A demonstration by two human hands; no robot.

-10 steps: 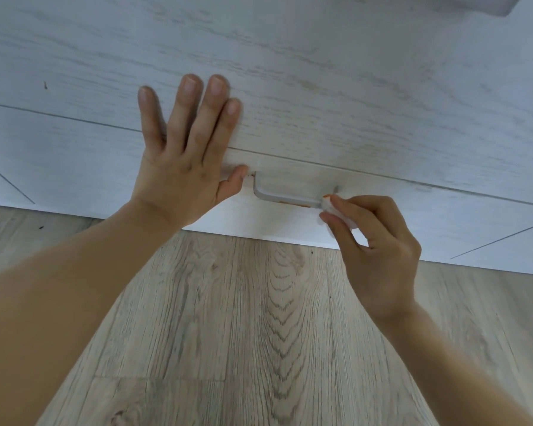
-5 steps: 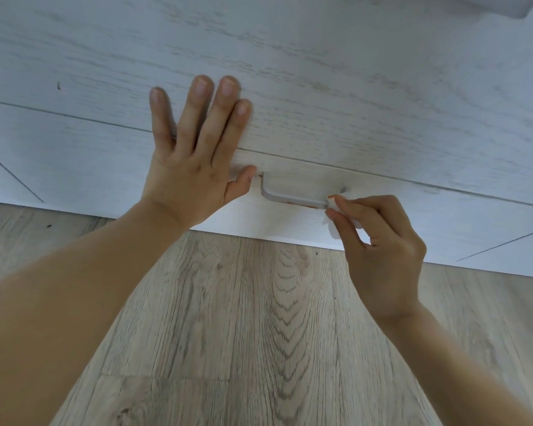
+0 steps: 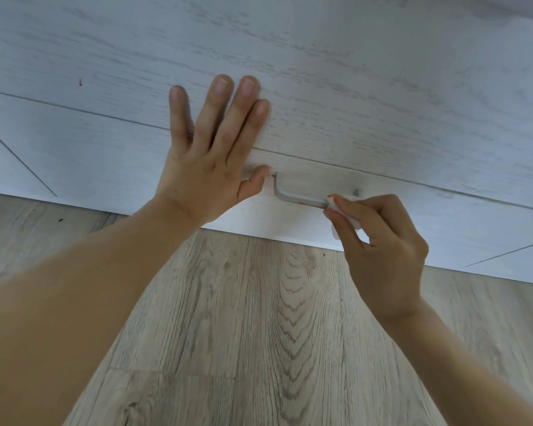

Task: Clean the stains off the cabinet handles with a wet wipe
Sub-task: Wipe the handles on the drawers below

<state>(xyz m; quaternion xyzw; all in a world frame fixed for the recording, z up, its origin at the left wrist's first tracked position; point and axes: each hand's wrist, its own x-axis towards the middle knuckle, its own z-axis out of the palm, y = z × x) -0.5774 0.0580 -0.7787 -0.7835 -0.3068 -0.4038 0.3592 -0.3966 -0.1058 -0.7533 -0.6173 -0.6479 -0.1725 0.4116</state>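
Note:
A pale bar handle [image 3: 299,198] is fixed to the lower front of a white wood-grain cabinet [image 3: 351,103]. Orange-brown stains show along its lower edge and at its left post. My right hand [image 3: 379,244] pinches a folded white wet wipe [image 3: 340,207] around the right end of the handle; the wipe's tip carries an orange smear. My left hand [image 3: 213,155] lies flat on the cabinet front just left of the handle, fingers straight and spread, thumb near the handle's left post.
Light wood-look floor [image 3: 259,333] runs below the cabinet's bottom edge. Thin seams between cabinet panels [image 3: 19,155] cross the front at left and right. A small dark mark [image 3: 80,82] sits on the upper left of the cabinet.
The view has drifted slightly, so both hands and the handle sit a little further right in frame. The wipe stays at the handle's right end; my left hand stays pressed flat.

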